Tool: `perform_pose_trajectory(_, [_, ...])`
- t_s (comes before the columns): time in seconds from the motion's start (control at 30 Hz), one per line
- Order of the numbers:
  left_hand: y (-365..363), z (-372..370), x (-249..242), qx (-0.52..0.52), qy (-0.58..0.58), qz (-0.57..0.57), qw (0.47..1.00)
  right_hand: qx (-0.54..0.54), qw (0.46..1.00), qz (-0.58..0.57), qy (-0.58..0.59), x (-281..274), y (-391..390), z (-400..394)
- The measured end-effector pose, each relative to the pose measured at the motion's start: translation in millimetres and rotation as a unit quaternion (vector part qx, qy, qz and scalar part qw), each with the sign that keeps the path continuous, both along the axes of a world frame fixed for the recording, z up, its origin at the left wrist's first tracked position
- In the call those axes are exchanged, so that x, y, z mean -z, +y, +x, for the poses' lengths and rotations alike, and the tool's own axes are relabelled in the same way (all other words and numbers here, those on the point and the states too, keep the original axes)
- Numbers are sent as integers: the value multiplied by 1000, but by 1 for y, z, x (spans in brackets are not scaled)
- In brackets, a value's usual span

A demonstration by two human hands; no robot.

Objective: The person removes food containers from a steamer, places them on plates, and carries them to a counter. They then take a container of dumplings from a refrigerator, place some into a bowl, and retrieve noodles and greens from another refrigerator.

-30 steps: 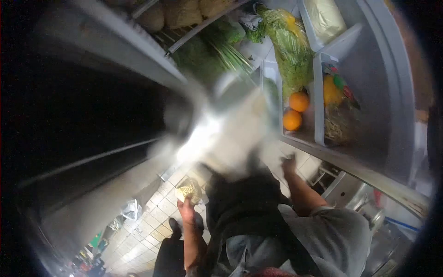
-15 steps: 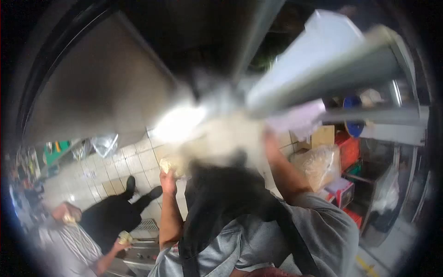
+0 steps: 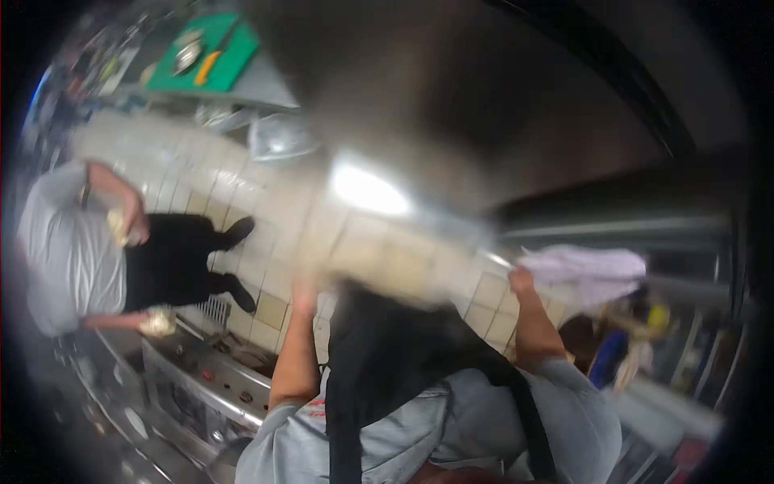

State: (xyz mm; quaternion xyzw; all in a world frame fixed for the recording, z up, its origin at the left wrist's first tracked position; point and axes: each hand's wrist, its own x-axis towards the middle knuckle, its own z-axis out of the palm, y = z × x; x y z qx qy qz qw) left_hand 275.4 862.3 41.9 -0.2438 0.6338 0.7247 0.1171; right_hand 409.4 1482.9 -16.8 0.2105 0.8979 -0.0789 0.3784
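My left hand (image 3: 305, 294) is held out low in front of me, beside the black apron (image 3: 387, 339) I wear. Motion smears its fingers, and a beige blur sits just beyond them. My right hand (image 3: 521, 279) is closed, at the near end of a pale lilac cloth (image 3: 584, 270). A short bright metal piece (image 3: 495, 258) shows right by its fingers; whether the hand grips this, the cloth or both is not clear. The cloth hangs along a dark steel front.
A co-worker (image 3: 60, 250) stands at left, a pale bundle (image 3: 159, 323) in one hand. Beyond lies a green cutting board (image 3: 234, 60) with a yellow-handled tool (image 3: 208, 68). A steel counter (image 3: 214, 387) stands at lower left; a dark steel unit (image 3: 629, 230) is at right.
The view has swung round, and the green board and co-worker show more fully. My right hand has moved with the lilac cloth beside it. The pale bundle in my left hand is now blurred out.
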Motion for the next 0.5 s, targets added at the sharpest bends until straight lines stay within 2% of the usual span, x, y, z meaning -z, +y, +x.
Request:
perform_pose_trajectory(0.03, [-8,-7,-11,-31,5,-1,999,39,994,-63,86,29,-6,4])
perform_pose_trajectory(0.07, [-17,-15,-29,-19,6,9,1000,105,987,-99,66,16,-35,-10])
perform_pose_trajectory(0.13, [-32,-29,-55,-23,15,17,999,313,931,-187,29,-24,-109,-60])
perform_pose_trajectory(0.2, [-50,-49,-73,-51,105,-25,993,269,932,-242,16,-48,-181,-114])
perform_pose_trajectory(0.23, [-56,-59,-89,-68,108,-27,992,156,953,-256,29,-36,-209,-148])
perform_pose_trajectory(0.27, [-60,-71,-106,-107,108,42,988,43,963,-262,53,-25,-237,-182])
perform_pose_trajectory(0.3, [-58,-70,-128,-142,115,113,977,-23,951,-302,56,-48,-266,-205])
perform_pose_trajectory(0.33, [-63,-81,-137,-155,119,114,974,-87,935,-340,53,-82,-307,-239])
perform_pose_trajectory(0.37, [-68,-93,-143,-145,131,121,973,-5,901,-434,-10,-122,-347,-271])
perform_pose_trajectory(0.43, [-75,-129,-141,-147,142,123,971,63,830,-547,-86,-200,-420,-334])
perform_pose_trajectory(0.5, [-78,-151,-137,-90,133,106,981,53,772,-627,-92,-247,-473,-367])
